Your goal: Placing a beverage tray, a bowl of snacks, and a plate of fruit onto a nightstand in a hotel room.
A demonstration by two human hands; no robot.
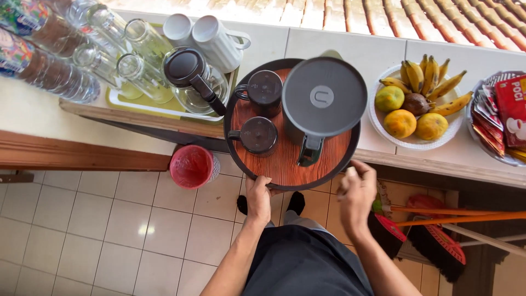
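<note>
A round tray with a wood-grain base and dark rim rests half on the counter edge, overhanging toward me. On it stand a large black lidded kettle and two dark mugs. My left hand grips the tray's near rim, thumb on top. My right hand is loosely curled just off the tray's right near rim, holding nothing that I can see.
A green tray holds upturned glasses, a glass jug and two white cups. Water bottles lie at far left. A white fruit bowl and snack sachets sit right. A red bin and brooms stand below.
</note>
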